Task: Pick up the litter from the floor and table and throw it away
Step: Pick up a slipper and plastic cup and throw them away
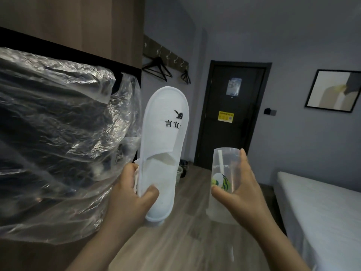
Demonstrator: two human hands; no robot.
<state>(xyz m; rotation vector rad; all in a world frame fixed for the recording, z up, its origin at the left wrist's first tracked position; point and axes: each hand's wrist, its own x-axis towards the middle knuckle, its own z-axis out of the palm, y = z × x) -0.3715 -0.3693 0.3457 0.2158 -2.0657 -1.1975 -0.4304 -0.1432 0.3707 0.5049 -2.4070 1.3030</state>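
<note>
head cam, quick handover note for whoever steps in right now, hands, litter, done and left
Left hand: closed on a white slipper, toe up, with the clear plastic bag bunched at the same hand.
Right hand: closed on a clear plastic cup with a straw inside.
Done: both items are picked up.
Left: neither is in the bag yet; drop them in. Small bins stand by the dark door.
</note>
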